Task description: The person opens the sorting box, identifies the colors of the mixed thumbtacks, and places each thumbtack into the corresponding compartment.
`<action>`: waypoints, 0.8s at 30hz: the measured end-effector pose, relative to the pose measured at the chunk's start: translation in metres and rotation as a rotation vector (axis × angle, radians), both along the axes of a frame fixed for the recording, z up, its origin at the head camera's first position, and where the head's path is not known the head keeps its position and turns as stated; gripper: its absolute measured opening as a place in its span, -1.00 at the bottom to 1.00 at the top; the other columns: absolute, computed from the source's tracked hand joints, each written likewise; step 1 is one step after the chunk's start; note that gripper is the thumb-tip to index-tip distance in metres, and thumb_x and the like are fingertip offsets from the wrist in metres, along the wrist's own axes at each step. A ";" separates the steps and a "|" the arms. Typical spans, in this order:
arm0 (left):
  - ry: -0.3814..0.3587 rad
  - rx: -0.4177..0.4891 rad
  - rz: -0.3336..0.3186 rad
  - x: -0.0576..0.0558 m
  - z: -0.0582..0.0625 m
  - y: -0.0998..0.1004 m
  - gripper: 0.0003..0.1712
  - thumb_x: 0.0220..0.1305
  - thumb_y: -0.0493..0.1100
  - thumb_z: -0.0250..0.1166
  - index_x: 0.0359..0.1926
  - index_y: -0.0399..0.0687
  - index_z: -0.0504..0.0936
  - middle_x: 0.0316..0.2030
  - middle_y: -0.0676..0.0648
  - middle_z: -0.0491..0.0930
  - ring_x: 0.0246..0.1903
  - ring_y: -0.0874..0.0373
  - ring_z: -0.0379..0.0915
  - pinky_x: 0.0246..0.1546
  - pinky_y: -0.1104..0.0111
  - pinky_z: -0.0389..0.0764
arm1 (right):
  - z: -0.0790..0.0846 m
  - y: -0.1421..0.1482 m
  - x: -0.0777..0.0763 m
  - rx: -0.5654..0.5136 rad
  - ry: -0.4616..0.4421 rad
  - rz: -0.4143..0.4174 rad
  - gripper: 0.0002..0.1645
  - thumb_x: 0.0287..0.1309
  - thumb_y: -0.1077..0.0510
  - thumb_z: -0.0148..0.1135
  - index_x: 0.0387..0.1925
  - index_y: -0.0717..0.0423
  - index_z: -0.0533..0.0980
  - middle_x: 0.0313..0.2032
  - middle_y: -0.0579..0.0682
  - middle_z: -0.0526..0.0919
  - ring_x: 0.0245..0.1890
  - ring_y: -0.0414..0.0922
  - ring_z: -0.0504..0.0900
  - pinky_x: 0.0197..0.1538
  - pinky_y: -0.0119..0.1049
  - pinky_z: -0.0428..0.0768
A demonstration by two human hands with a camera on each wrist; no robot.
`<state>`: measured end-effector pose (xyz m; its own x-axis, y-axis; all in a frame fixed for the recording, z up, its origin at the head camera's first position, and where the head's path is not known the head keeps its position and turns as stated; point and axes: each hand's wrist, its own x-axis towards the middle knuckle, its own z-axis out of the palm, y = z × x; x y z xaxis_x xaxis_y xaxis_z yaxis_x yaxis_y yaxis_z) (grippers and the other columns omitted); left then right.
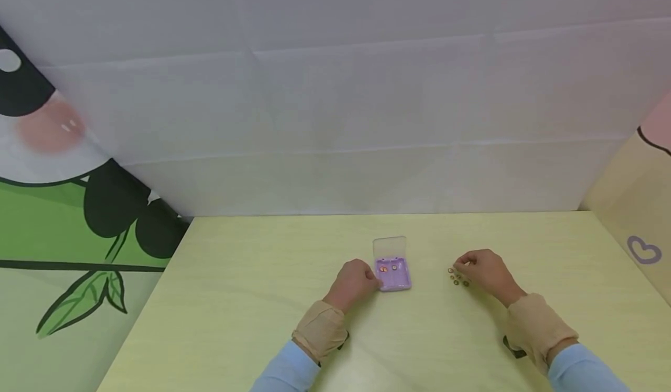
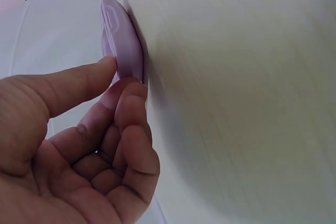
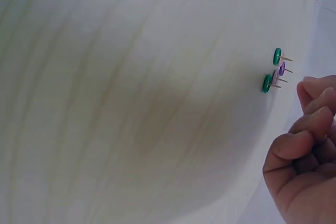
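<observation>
Seems to be the pick-up step, tacks going into the box. Left hand point(image 1: 354, 285) pinches the near-left corner of the purple box point(image 1: 396, 283) between thumb and fingers, likely steadying it; clear lid point(image 1: 389, 246) is up, a few stowed tacks point(image 1: 394, 268) inside. Loose tacks point(image 1: 456, 282) sit on the worktop point(image 1: 251, 287) right of the box, some green and purple, points up. Right hand point(image 1: 487, 272) is just beside them, fingers curled, tips close together; can't tell if one is pinched. Next probably calls for a light pinch clear of the point, then a carry left.
</observation>
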<state>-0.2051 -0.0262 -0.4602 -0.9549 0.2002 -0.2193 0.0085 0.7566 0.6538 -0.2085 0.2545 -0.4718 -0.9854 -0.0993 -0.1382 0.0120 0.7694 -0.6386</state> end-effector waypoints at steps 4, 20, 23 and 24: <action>0.001 -0.002 0.003 0.000 -0.001 0.000 -0.78 0.06 -0.23 0.39 -0.56 -0.34 0.68 -0.59 -0.06 0.50 -0.58 0.19 0.29 -0.53 0.36 0.40 | -0.001 -0.001 0.000 0.008 -0.011 -0.004 -0.69 0.19 0.14 0.18 -0.26 0.33 0.67 -0.36 0.19 0.69 -0.47 -0.10 0.43 -0.39 -0.22 0.43; 0.020 0.016 -0.014 0.001 0.001 -0.002 -0.78 0.05 -0.24 0.39 -0.58 -0.35 0.68 -0.59 -0.05 0.50 -0.58 0.19 0.27 -0.52 0.34 0.40 | 0.004 -0.006 0.003 0.003 -0.018 0.035 -0.73 0.18 0.15 0.21 -0.29 0.30 0.67 -0.41 0.12 0.69 -0.50 -0.13 0.46 -0.38 -0.19 0.47; 0.015 0.019 -0.011 0.001 0.002 -0.002 -0.79 0.05 -0.24 0.39 -0.57 -0.35 0.68 -0.59 -0.06 0.51 -0.58 0.19 0.27 -0.52 0.34 0.41 | 0.005 -0.007 0.004 0.003 -0.022 0.036 -0.73 0.19 0.15 0.20 -0.29 0.30 0.67 -0.43 0.11 0.69 -0.51 -0.13 0.46 -0.39 -0.19 0.47; 0.014 0.019 -0.012 0.001 0.003 -0.003 -0.79 0.05 -0.24 0.39 -0.57 -0.35 0.68 -0.59 -0.05 0.50 -0.58 0.19 0.27 -0.52 0.34 0.40 | 0.005 -0.007 0.004 0.004 -0.022 0.036 -0.73 0.19 0.15 0.20 -0.30 0.30 0.67 -0.44 0.10 0.68 -0.51 -0.13 0.45 -0.39 -0.19 0.47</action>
